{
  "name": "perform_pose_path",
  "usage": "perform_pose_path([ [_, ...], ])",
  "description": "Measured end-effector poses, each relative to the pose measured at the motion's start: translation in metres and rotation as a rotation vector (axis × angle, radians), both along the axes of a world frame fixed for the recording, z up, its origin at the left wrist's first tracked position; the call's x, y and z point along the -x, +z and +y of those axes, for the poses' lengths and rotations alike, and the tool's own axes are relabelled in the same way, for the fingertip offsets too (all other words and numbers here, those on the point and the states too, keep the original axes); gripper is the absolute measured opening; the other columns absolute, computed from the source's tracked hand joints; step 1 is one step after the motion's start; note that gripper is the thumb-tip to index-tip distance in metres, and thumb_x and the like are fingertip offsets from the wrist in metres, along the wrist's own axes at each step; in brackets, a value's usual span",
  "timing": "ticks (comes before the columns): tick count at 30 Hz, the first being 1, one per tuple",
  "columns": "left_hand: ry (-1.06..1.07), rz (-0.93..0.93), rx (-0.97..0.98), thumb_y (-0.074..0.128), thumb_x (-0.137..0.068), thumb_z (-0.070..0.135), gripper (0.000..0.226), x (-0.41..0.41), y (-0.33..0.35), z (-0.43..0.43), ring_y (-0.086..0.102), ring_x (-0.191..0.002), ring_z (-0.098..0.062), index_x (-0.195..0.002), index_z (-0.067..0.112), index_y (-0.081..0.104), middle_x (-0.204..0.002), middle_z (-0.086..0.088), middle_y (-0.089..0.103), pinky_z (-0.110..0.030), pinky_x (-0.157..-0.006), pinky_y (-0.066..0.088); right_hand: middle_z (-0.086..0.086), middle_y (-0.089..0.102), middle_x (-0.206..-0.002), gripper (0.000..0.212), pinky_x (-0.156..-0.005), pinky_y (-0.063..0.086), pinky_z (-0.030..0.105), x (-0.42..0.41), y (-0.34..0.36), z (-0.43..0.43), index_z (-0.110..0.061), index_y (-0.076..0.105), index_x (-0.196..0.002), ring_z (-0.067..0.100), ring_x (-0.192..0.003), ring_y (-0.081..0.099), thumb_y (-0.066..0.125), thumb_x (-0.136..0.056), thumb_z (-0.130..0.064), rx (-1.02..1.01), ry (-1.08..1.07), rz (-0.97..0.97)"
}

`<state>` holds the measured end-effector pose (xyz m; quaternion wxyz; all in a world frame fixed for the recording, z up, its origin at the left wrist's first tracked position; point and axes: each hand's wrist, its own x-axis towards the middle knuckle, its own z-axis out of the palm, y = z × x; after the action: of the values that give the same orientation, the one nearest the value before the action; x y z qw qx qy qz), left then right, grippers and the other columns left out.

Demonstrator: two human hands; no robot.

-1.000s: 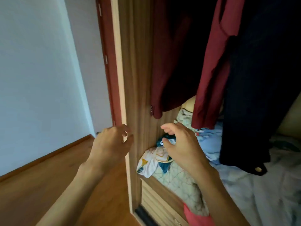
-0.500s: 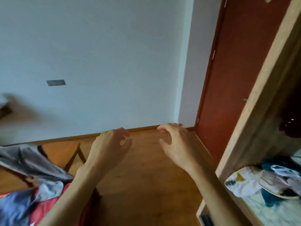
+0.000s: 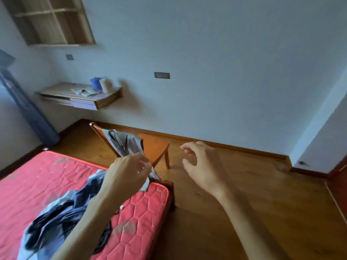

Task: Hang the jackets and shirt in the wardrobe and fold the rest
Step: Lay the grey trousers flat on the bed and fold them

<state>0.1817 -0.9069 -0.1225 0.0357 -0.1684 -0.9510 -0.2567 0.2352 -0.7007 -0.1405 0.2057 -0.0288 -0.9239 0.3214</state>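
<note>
Dim, bluish daylight, seemingly coming from left of the wall shelf. The shelf is smeared by motion blur, a soft shadow falls to its right, and the walls beyond it bow.

A grey garment is hanging crumpled over the backrest of a wooden chair at frame centre. Its lower end is trailing toward the corner of a red mattress. A dark-blue and light-blue clothing pile is lying bunched and unfolded on that mattress, lower left.
</note>
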Motion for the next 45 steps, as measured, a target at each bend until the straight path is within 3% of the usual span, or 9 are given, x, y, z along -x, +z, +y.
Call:
perform_pose_path([
  [3, 0.103, -0.03, -0.036, 0.059, -0.08, 0.046, 0.024, 0.02, -0.011, -0.022, 0.07, -0.082, -0.007, -0.092, 0.03, 0.073, -0.083, 0.016, 0.074, -0.035, -0.074, 0.057, -0.01, 0.062, -0.113, 0.036, -0.084, 0.058, 0.027, 0.039, -0.009, -0.016, -0.027, 0.062, -0.126, 0.005, -0.101, 0.061, 0.068, -0.091, -0.021, -0.027, 0.095, -0.036],
  [8, 0.28, -0.06, -0.028, 0.069, -0.086, 0.029, 0.007, 0.048, -0.025, -0.043, 0.069, -0.084, -0.014, -0.092, 0.029, 0.072, -0.086, 0.011, 0.073, -0.037, -0.078, 0.056, -0.005, 0.063, -0.115, 0.037, -0.084, 0.055, 0.018, 0.105, -0.019, -0.031, -0.023, 0.063, -0.127, 0.005, -0.101, 0.062, 0.068, -0.091, -0.02, -0.047, 0.291, -0.071],
  [19, 0.695, -0.034, -0.005, 0.068, -0.086, 0.032, 0.016, 0.076, -0.03, -0.064, 0.071, -0.084, -0.013, -0.101, 0.028, 0.072, -0.087, 0.012, 0.075, -0.032, -0.076, 0.053, -0.001, 0.065, -0.109, 0.036, -0.091, 0.054, 0.031, 0.218, -0.038, -0.075, -0.02, 0.065, -0.123, 0.011, -0.101, 0.063, 0.068, -0.087, -0.017, -0.023, 0.714, -0.071],
  [26, 0.896, 0.077, -0.025, 0.07, -0.088, 0.028, 0.012, 0.061, -0.019, -0.095, 0.071, -0.08, -0.006, -0.1, 0.027, 0.073, -0.086, 0.013, 0.075, -0.028, -0.071, 0.055, 0.0, 0.066, -0.113, 0.034, -0.097, 0.05, 0.026, 0.249, -0.035, -0.138, -0.016, 0.065, -0.123, 0.012, -0.105, 0.063, 0.067, -0.089, -0.011, 0.002, 0.959, -0.032],
  [30, 0.94, 0.08, -0.033, 0.068, -0.09, 0.03, 0.018, 0.061, -0.018, -0.121, 0.07, -0.082, -0.007, -0.107, 0.024, 0.072, -0.092, 0.009, 0.075, -0.034, -0.076, 0.059, 0.0, 0.066, -0.112, 0.036, -0.094, 0.048, 0.02, 0.26, -0.032, -0.176, -0.015, 0.065, -0.124, 0.012, -0.104, 0.062, 0.067, -0.088, -0.01, 0.001, 1.055, -0.017],
  [34, 0.953, 0.066, -0.021, 0.067, -0.092, 0.031, 0.019, 0.074, -0.022, -0.15, 0.068, -0.082, -0.004, -0.109, 0.024, 0.071, -0.094, 0.01, 0.075, -0.027, -0.074, 0.057, 0.0, 0.066, -0.114, 0.038, -0.092, 0.047, 0.015, 0.275, -0.034, -0.211, -0.017, 0.064, -0.126, 0.01, -0.104, 0.061, 0.067, -0.088, -0.011, 0.002, 1.088, -0.023],
  [38, 0.951, 0.058, -0.024, 0.066, -0.092, 0.032, 0.022, 0.095, -0.031, -0.19, 0.068, -0.083, -0.005, -0.112, 0.024, 0.071, -0.095, 0.01, 0.074, -0.029, -0.076, 0.057, 0.0, 0.066, -0.114, 0.038, -0.095, 0.049, 0.021, 0.293, -0.039, -0.249, -0.016, 0.064, -0.125, 0.01, -0.104, 0.061, 0.067, -0.088, -0.012, -0.022, 1.103, -0.023],
  [41, 0.932, 0.055, -0.051, 0.066, -0.092, 0.032, 0.022, 0.113, -0.037, -0.22, 0.068, -0.082, -0.004, -0.112, 0.025, 0.07, -0.096, 0.011, 0.074, -0.023, -0.072, 0.055, 0.0, 0.065, -0.114, 0.039, -0.094, 0.05, 0.023, 0.309, -0.041, -0.275, -0.016, 0.063, -0.126, 0.009, -0.103, 0.061, 0.067, -0.088, -0.012, -0.041, 1.091, -0.035],
  [45, 0.909, 0.035, -0.095, 0.066, -0.091, 0.032, 0.022, 0.138, -0.044, -0.254, 0.069, -0.082, -0.005, -0.112, 0.024, 0.071, -0.095, 0.01, 0.074, -0.031, -0.077, 0.059, -0.001, 0.065, -0.113, 0.037, -0.094, 0.051, 0.024, 0.33, -0.046, -0.303, -0.016, 0.064, -0.125, 0.007, -0.102, 0.061, 0.067, -0.088, -0.012, -0.047, 1.06, -0.055],
])
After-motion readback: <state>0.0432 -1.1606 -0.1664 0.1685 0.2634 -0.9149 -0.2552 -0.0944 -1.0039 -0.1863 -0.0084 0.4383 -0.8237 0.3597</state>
